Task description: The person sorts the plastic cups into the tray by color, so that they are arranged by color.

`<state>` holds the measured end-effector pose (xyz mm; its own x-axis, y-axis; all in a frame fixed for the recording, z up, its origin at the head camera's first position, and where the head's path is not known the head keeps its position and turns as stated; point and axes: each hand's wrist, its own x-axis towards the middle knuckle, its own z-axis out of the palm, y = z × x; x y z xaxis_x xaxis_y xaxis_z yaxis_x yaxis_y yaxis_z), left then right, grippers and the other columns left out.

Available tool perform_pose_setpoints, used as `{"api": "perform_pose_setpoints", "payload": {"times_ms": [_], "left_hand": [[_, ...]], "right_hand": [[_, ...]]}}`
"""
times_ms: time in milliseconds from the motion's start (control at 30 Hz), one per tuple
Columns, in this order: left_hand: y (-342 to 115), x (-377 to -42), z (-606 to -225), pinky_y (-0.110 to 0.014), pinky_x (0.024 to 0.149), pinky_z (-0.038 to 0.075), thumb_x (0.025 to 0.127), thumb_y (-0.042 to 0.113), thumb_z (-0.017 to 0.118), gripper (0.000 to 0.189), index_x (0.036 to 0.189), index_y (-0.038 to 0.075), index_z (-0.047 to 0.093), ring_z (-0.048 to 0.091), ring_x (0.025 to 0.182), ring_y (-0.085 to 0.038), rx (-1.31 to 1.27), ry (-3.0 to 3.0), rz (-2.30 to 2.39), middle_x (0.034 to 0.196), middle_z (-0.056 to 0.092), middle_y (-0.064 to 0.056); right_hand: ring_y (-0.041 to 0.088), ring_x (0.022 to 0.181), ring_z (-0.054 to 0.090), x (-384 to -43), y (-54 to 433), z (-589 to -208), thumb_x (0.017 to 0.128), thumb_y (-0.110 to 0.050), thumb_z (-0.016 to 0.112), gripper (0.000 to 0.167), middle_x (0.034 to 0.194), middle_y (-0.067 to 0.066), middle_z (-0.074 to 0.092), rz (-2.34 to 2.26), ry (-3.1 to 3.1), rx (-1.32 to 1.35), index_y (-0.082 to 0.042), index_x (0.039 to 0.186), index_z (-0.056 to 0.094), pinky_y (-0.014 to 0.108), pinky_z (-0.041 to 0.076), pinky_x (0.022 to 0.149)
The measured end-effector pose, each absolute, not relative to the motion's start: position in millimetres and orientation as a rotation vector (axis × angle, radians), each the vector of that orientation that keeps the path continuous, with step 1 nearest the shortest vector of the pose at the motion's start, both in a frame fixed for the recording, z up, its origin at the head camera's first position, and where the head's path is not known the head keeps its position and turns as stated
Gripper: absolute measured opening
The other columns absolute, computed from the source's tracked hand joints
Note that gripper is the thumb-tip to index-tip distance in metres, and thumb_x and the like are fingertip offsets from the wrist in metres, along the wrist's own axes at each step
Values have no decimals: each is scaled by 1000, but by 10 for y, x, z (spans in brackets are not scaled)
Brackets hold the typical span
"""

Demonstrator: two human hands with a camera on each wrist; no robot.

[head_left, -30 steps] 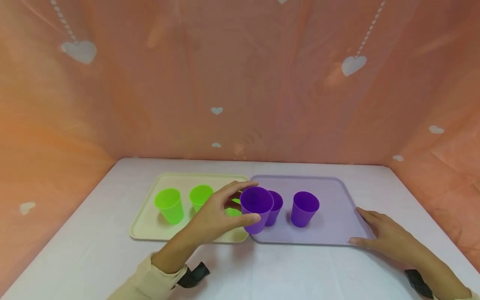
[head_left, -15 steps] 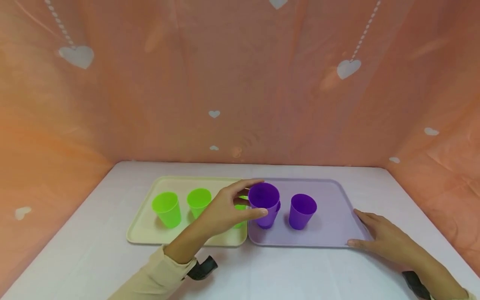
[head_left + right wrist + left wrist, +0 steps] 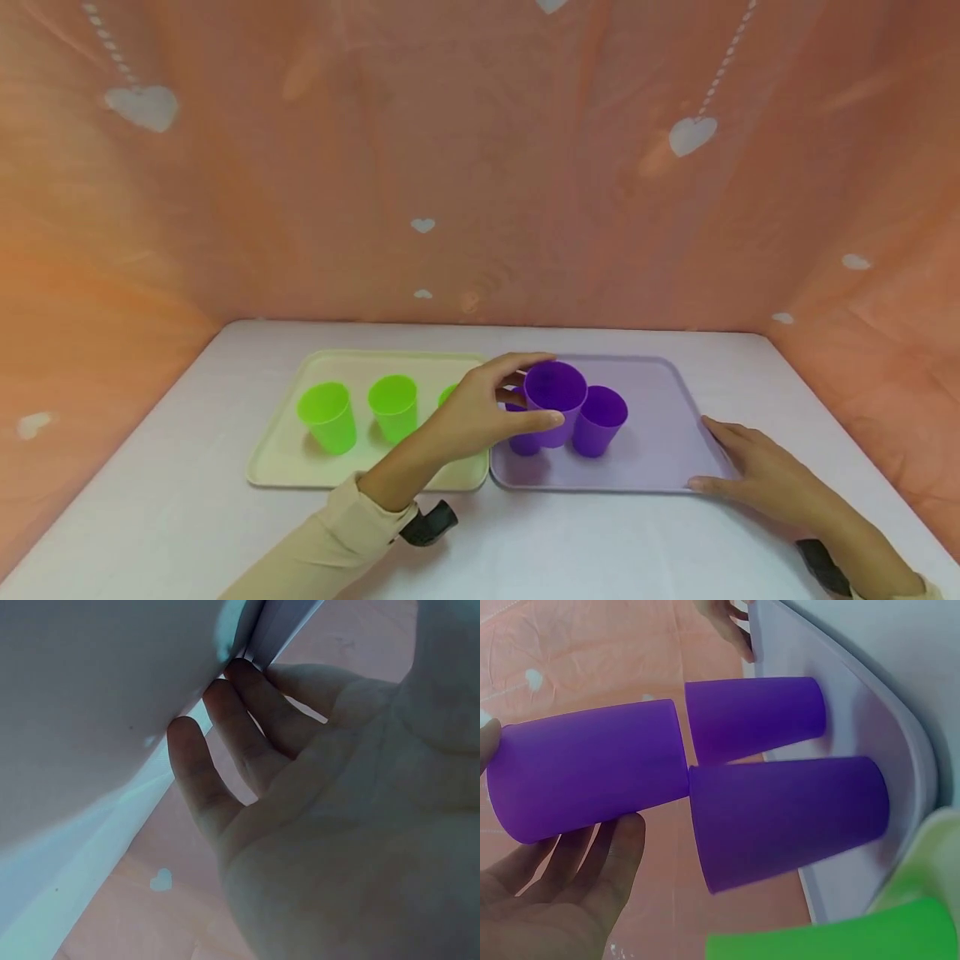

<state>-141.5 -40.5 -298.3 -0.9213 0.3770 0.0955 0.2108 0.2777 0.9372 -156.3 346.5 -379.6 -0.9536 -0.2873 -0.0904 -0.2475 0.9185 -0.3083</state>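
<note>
My left hand (image 3: 480, 408) pinches a purple cup (image 3: 555, 404) between thumb and fingers, upright and raised over the lilac tray (image 3: 667, 450). Two more purple cups stand on that tray. One purple cup (image 3: 600, 421) is just right of the held cup; the other purple cup (image 3: 525, 444) is partly hidden behind my left hand. In the left wrist view, the raised cup (image 3: 592, 769) has its base close to the rims of the standing cups. My right hand (image 3: 772, 475) rests at the lilac tray's right front corner, thumb at the front edge and extended fingers along the side.
A pale yellow-green tray (image 3: 281, 462) adjoins the lilac one on the left. On it stand a green cup (image 3: 328, 417), a second green cup (image 3: 393, 408) and a third green cup (image 3: 446, 393) partly hidden by my left hand. Orange cloth (image 3: 480, 167) hangs behind the white table (image 3: 600, 542).
My left hand has carried the purple cup rightward, from the seam between the trays to over the lilac tray, passing the left standing cup. My right hand has stayed at the tray corner.
</note>
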Motion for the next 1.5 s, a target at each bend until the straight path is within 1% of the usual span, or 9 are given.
{"api": "perform_pose_setpoints", "payload": {"times_ms": [200,300,500,800,1000,1200,1300,1500], "left_hand": [[-317,-1461,-2977,-30,97,56,82,26,82,63,139,23,57,67,110,-17,611,2359,1729,129,64,-1],[-272,-1480,-2954,-28,96,56,82,27,82,63,139,23,57,67,110,-15,635,2363,1719,128,65,1],[-175,-1514,-2932,-26,94,57,82,27,83,64,140,22,56,67,110,-17,673,2350,1709,128,66,1],[-95,-1525,-2945,-31,96,57,80,27,84,66,139,21,56,65,109,-12,653,2375,1652,127,66,3],[-27,-1541,-2923,-24,91,57,79,25,85,66,139,20,57,65,108,-11,678,2371,1642,128,65,3],[67,-1557,-2897,-21,90,56,78,28,86,66,137,23,58,64,108,-8,717,2363,1625,125,66,8],[85,-1565,-2861,-20,91,55,77,30,86,66,137,25,58,64,110,-10,717,2386,1597,126,66,8],[81,-1591,-2806,-29,95,57,78,29,86,67,138,23,57,64,111,-12,725,2419,1566,128,66,6]], "right_hand": [[57,130,40,-1561,3429,-3776,78,-66,71,106,145,34,42,-435,2974,-436,2,152,34,75,36,99],[57,130,40,-1559,3437,-3770,78,-65,72,106,144,34,43,-433,2980,-439,2,151,35,75,36,99],[58,130,39,-1540,3442,-3786,79,-63,72,105,145,35,42,-456,2970,-435,3,151,35,76,36,98],[57,129,42,-1555,3423,-3785,79,-63,73,104,144,34,45,-448,2995,-483,3,150,37,74,38,97],[57,130,42,-1564,3446,-3790,79,-62,73,103,144,34,44,-443,2998,-474,2,151,37,74,38,97],[57,129,42,-1533,3457,-3812,79,-63,72,103,144,34,45,-434,2995,-454,3,150,37,74,39,97],[57,130,41,-1536,3438,-3799,80,-63,72,103,144,35,44,-437,2999,-467,3,151,36,74,38,98],[55,131,42,-1594,3398,-3741,81,-63,71,101,144,33,45,-427,3006,-525,2,151,37,73,39,99]]}}
